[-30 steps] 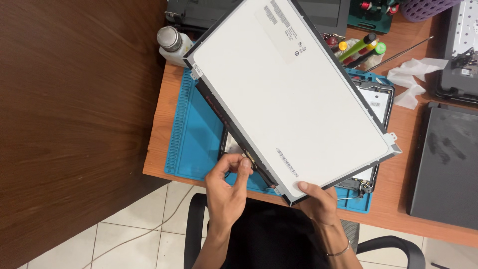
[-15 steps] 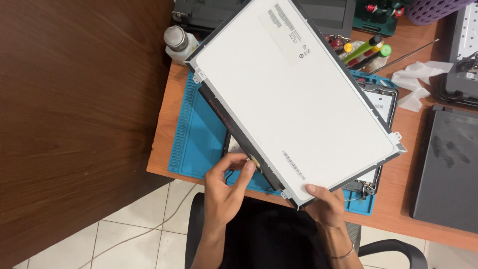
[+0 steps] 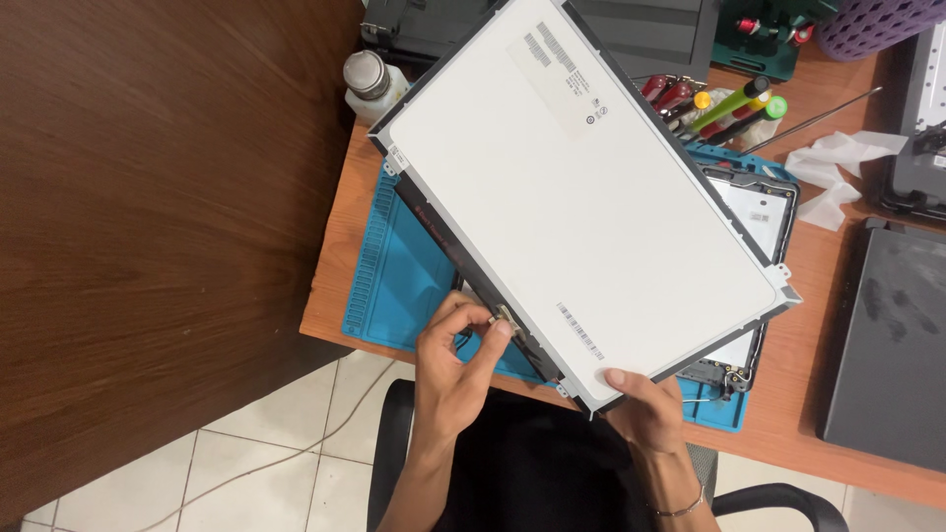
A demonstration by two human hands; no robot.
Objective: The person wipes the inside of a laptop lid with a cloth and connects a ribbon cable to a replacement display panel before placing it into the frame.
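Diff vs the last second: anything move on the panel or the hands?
Little changed. The left hand fingertips closed further onto the small connector at the laptop screen panel edge. The right hand still grips the panel's near corner. Panel still tilted above the blue mat.

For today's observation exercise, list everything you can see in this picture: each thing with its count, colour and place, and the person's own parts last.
screen panel: 1, white back with dark edge, tilted above the desk, held up
connector: 1, small, on the panel's lower dark edge
work mat: 1, blue, on the desk under the panel
laptop lid frame: 1, dark, on the mat, mostly hidden
bottle: 1, white with metal cap, desk's far left
screwdrivers: several, red, yellow and green handles, behind the panel
tissue: 1, white, crumpled, right of the mat
laptop base: 1, grey, desk's right edge
desk: 1, orange-brown wood
left hand: fingers pinching at the connector
right hand: gripping the panel's near corner
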